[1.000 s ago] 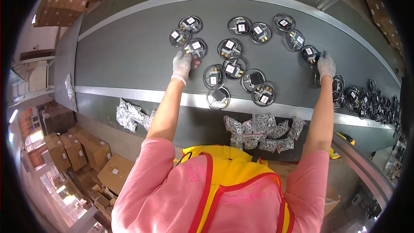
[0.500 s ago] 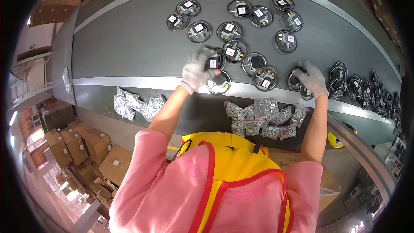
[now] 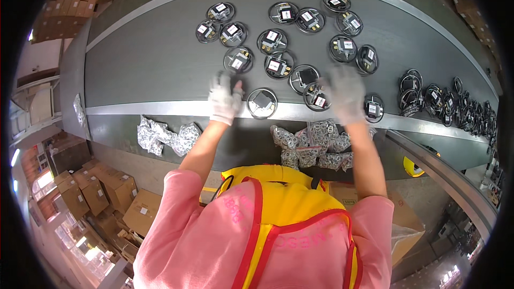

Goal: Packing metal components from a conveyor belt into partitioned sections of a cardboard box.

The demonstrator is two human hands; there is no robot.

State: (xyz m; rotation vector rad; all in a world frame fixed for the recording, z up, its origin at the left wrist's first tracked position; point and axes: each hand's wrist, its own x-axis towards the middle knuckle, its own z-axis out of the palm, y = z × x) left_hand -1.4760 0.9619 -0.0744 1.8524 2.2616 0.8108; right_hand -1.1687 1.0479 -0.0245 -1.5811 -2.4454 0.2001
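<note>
Your grey belt (image 3: 155, 59) carries coiled parts (image 3: 273, 40) scattered from its middle toward the right end, one coil (image 3: 262, 102) lying at the near edge.

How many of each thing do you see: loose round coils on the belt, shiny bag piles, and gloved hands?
Loose round coils: 16, leaving out the tangled heap at right
Shiny bag piles: 2
Gloved hands: 2, left hand and right hand
Total: 20

Coiled parts (image 3: 262, 103) on the belt (image 3: 155, 59): about twenty
Bag piles below the belt: two
Gloved hands: two
</note>
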